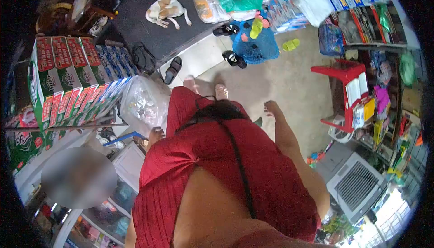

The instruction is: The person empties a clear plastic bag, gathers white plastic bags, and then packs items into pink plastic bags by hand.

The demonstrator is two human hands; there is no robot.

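My left hand (156,134) hangs beside my red dress (217,166), its fingers loosely apart and nothing seen in them. Close to it stands a large clear plastic bag (143,105) with crumpled contents; I cannot tell whether they touch. Out to the other side, my right hand (271,108) hangs in the air over the floor (294,85), fingers loosely spread and holding nothing. My feet (221,91) are on the floor near a low step (199,63).
Stacked drink cartons (68,76) rise at the left. Ahead, a dog (168,12) lies on a dark raised floor. Slippers (234,59) lie around a blue mat (255,44). A red plastic chair (343,72) and a grey air cooler (357,184) stand at the right.
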